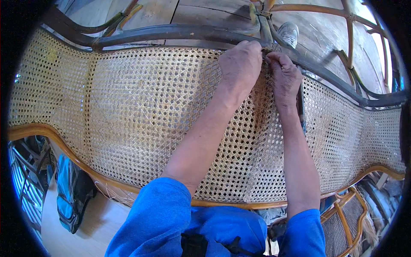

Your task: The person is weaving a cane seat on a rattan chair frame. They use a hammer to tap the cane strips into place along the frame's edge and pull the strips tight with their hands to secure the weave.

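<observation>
A long panel of woven cane webbing [141,98] stretches across the view in front of me, with a dark rail [171,32] along its far edge and a glossy brown rattan rail [64,141] along its near edge. My left hand [242,64] is closed in a fist against the dark rail, its fingertips turned away from view. Just right of it, my right hand [285,79] is pinched, thumb and forefinger together, by a wrapped joint in the rail. Whatever either hand grips is hidden or too small to make out. Beneath my right wrist the cane has a darker brown fold.
Curved rattan poles [312,7] rise beyond the rail over a wooden plank floor [205,17]. A grey-white shoe [289,34] shows there. At lower left lies a teal and black backpack [66,201]. Another cane-and-rattan piece [346,218] stands at lower right, beside loose fibres.
</observation>
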Motion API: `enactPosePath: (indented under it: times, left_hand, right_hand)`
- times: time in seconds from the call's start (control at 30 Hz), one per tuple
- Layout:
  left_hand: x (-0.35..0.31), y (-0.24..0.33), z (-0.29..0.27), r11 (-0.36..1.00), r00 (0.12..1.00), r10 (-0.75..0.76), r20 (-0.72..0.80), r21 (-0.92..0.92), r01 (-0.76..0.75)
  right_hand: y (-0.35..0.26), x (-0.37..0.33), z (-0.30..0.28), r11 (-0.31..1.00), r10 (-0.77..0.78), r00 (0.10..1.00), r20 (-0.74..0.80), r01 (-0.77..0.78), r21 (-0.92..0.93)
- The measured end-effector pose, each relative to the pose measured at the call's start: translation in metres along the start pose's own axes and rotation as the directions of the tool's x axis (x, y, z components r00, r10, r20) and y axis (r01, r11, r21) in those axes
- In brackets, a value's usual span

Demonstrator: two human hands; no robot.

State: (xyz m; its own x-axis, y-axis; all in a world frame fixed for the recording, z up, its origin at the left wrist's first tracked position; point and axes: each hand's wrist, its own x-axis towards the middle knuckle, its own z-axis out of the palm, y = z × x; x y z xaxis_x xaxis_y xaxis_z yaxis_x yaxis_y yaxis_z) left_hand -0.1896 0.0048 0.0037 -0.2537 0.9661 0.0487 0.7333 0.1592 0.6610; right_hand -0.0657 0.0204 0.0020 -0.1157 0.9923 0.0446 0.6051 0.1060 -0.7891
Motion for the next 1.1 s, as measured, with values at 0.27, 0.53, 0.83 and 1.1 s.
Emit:
enactPosePath:
  times: [0.27, 0.53, 0.83, 1.1]
  left_hand:
    - [0.003, -0.003, -0.006, 0.999, 0.996, -0.013, 0.092, -0.029, 0.016]
    - [0.003, 0.002, -0.003, 0.999, 0.998, -0.004, 0.056, -0.038, 0.006]
    - [0.001, 0.001, -0.013, 0.998, 0.993, -0.018, 0.121, -0.05, 0.024]
    - [0.003, 0.0, -0.004, 0.998, 0.998, -0.001, 0.062, -0.065, 0.005]
  right_hand:
    - [0.007, 0.002, 0.001, 0.978, -0.13, 0.99, 0.056, 0.137, -0.157]
    - [0.007, 0.005, 0.004, 0.974, -0.112, 0.992, 0.05, 0.12, -0.191]
    - [0.004, 0.003, -0.001, 0.956, -0.215, 0.975, 0.045, 0.22, -0.196]
    - [0.004, 0.005, -0.006, 0.937, -0.231, 0.965, 0.126, 0.256, -0.239]
